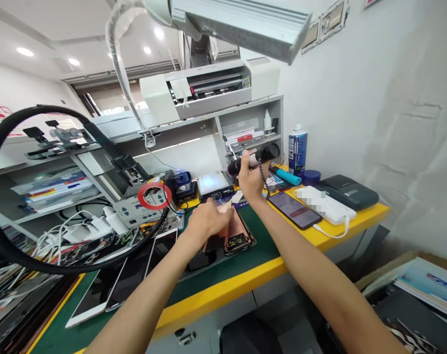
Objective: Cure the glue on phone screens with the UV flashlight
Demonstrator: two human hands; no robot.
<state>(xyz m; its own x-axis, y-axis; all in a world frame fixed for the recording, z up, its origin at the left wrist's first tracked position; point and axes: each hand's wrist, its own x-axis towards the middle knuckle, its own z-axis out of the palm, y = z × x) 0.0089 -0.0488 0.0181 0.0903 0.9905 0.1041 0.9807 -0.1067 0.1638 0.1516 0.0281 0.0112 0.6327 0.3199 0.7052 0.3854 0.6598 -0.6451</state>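
From the head camera, the right hand is raised above the far middle of the table, its fingers clamped around a black torch-like tool that lies across the fist, with a braided lanyard hanging down from it. The left hand is lower and nearer, resting on an opened phone that lies on the green mat; its fingers are curled down onto the phone's far edge, though whether they pinch anything cannot be told. The phone's exposed inside shows at the right of the hand. Just right of the phone, a dark smartphone lies flat on the yellow table edge, and beyond it a white power bank with its cable. Farther right sits a black case. A blue spray can stands at the far right, near the wall. At the left, a large black ring lamp fills the near view, with a small red ring behind it.
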